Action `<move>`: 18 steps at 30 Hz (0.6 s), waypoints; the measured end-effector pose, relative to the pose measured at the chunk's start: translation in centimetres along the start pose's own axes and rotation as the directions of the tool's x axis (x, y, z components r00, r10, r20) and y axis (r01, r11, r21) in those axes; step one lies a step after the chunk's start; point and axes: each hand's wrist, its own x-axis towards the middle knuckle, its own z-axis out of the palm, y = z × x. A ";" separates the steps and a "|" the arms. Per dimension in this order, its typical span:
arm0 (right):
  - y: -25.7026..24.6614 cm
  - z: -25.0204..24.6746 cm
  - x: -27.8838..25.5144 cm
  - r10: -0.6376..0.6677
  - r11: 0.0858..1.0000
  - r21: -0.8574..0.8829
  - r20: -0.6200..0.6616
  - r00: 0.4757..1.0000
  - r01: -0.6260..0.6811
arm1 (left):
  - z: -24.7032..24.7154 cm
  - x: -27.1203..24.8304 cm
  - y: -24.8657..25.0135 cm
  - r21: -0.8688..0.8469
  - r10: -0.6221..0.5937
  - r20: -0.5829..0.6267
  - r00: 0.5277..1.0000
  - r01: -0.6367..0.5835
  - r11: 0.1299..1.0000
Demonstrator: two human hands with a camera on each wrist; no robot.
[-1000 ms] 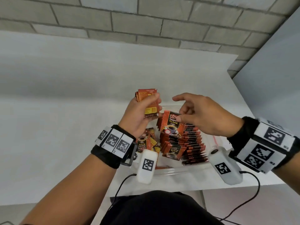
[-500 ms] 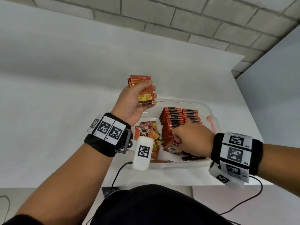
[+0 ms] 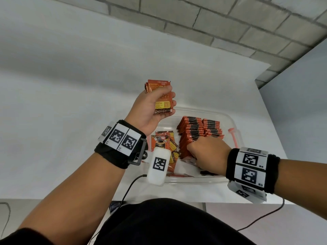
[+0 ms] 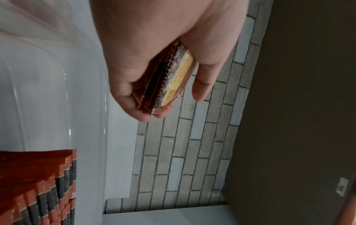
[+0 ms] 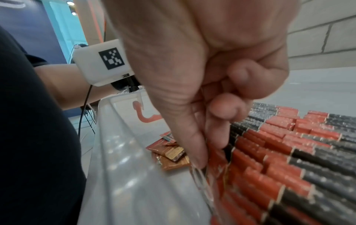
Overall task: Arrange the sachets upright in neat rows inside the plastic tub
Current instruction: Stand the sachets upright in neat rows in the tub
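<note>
— What is seen in the left hand (image 3: 152, 106)?

— A small stack of sachets (image 3: 161, 96) is held upright above the far left corner of the plastic tub (image 3: 228, 119). The grip is clamped on that stack: the thumb is laid across the printed face and the fingers are curled behind it. From the left wrist view the crimped edges of several packets (image 4: 165, 80) are seen pressed together between thumb and fingers.

— And the right hand (image 3: 208, 152)?

— It is lowered into the tub, at the near end of the standing rows (image 3: 200, 131). In the right wrist view the thumb and forefinger are brought together on the top edge of one sachet (image 5: 217, 161) at the front of the rows, while the other fingers (image 5: 229, 106) are curled into the palm. The grip is thus closed on that packet.

— Where are the sachets kept?

— Most are stood on edge in two packed rows along the right part of the tub, red and black edges upward. A loose heap (image 3: 164, 147) is left lying flat and overlapping in the left part, beside the rows. A pink clip (image 3: 232, 137) is seen at the tub's right rim.

— And the tub itself?

— It is set on the white table (image 3: 70, 103), near its front edge, with a grey block wall (image 3: 230, 20) behind.
</note>
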 end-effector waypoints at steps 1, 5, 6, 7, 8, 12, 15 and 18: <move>0.1 -0.1 -0.1 0.003 1.000 -0.016 -0.009 1.000 -0.004 | 0.0 0.0 0.0 -0.001 -0.001 0.002 1.000 0.001 1.000; 0.1 0.0 0.0 0.025 0.999 -0.041 0.019 1.000 -0.024 | 0.1 0.0 0.1 -0.005 -0.010 0.008 1.000 0.010 1.000; 0.0 0.2 0.1 0.029 0.999 -0.040 0.026 0.999 -0.028 | 0.1 0.0 0.1 -0.004 -0.011 0.009 1.000 0.011 1.000; 0.0 0.2 0.1 0.033 0.999 -0.039 0.027 0.999 -0.032 | 0.1 0.0 0.1 -0.004 -0.013 0.011 1.000 0.013 1.000; 0.1 0.3 0.1 0.037 0.999 -0.036 0.026 0.999 -0.036 | 0.1 0.0 0.0 -0.005 -0.014 0.012 1.000 0.014 1.000; 0.3 0.1 -0.1 0.049 0.997 -0.055 0.023 0.999 -0.047 | 0.2 0.0 0.0 0.000 -0.017 0.015 1.000 0.017 1.000; 0.6 -0.1 -0.2 0.051 0.997 -0.065 0.017 0.999 -0.050 | 0.3 -0.1 -0.1 0.004 -0.016 0.018 1.000 0.016 1.000; 0.7 0.0 -0.3 0.051 0.997 -0.059 0.000 0.999 -0.051 | 0.4 -0.2 -0.1 0.003 -0.015 0.018 1.000 0.015 1.000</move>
